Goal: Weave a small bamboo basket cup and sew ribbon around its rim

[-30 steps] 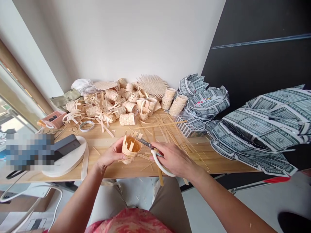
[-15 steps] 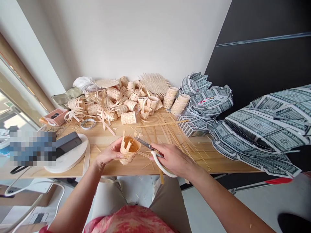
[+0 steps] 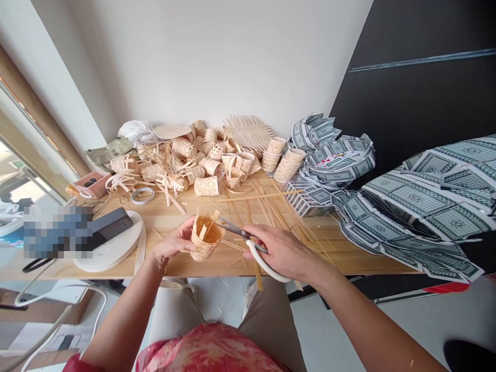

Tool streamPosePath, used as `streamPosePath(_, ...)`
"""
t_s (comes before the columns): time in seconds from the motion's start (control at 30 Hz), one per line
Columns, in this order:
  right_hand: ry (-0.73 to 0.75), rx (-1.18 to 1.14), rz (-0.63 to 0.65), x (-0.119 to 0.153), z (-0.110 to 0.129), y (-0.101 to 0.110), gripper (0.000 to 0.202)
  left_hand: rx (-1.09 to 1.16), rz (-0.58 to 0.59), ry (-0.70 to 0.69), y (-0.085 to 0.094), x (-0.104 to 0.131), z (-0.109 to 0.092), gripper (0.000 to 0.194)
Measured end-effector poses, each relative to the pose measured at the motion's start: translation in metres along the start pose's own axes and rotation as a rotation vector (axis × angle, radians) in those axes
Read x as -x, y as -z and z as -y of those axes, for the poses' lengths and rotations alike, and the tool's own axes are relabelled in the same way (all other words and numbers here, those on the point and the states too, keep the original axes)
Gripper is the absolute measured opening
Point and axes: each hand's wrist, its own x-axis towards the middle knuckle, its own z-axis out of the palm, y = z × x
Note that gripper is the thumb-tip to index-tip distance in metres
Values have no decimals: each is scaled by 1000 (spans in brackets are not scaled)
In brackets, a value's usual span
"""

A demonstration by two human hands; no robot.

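Note:
A small woven basket is held over the front of the table, its mouth tipped up toward me. My left hand grips it by its left side, thumb in front. Several strip ends stand up from its rim. In my right hand is a pair of scissors with white handles. The blades point left and lie at the right side of the basket's rim, beside a loose-ended strip. Whether the tips touch that strip I cannot tell.
Woven baskets and curled strips are heaped at the back. Long flat strips lie across the wooden table. A tape roll and a white strip coil sit left; playing-card constructions fill the right.
The scissors and my right hand have shifted slightly right. The basket stays in my left hand, almost in place. The whole view has moved a little.

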Motion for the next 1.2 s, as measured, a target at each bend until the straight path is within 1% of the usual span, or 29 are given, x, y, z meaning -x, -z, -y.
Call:
streamPosePath(0.1, -11, -4, 6, -3, 3, 0, 33, 1, 34, 20, -2, -1, 1, 66)
streamPosePath(0.23, -6, -5, 6, -7, 9, 1, 36, 42, 92, 33, -9, -3, 1, 63)
streamPosePath(0.4, 24, 5, 4, -7, 13, 1, 32, 47, 92, 38, -13, -5, 3, 67)
streamPosePath(0.57, 44, 19, -11, -8, 12, 1, 32, 79, 83, 53, -11, -6, 6, 68)
streamPosePath(0.77, 94, -47, -7, -8, 8, 0, 26, 103, 51, 85, -9, -5, 8, 70)
streamPosePath(1.0, 107, -73, 2, -6, 3, -3, 27, 153, 30, 120, 2, -4, 18, 54)
streamPosePath(1.2, 101, -45, 13, -6, 4, -2, 27, 174, -7, 91, 8, -3, 22, 63)
